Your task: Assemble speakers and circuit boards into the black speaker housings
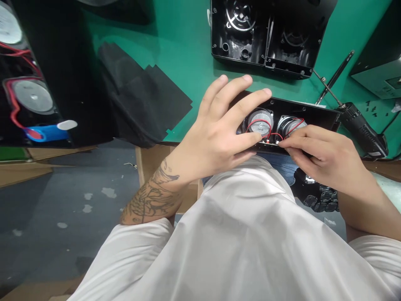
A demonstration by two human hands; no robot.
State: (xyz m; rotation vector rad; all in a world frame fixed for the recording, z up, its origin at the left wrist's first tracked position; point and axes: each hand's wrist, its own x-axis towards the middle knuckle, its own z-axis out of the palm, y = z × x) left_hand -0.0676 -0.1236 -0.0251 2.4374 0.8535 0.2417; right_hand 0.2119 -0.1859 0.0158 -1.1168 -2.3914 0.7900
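A black speaker panel (319, 116) lies at the table's front edge, with two round speakers, a left one (260, 121) and a right one (290, 125), joined by thin red wires. Across the panel's left part rests my left hand (222, 133), fingers spread, the thumb beside the left speaker. The fingertips of my right hand (322, 154) are pinched at the panel's near edge, below the right speaker, by a small white part with red wire. What exactly they grip is too small to make out.
On the green table (178, 46) stand an open black housing (266, 42) at the back, black sheets (140, 96) to the left, and a power screwdriver (363, 129) at the right. A larger black box (72, 75) with speakers is far left.
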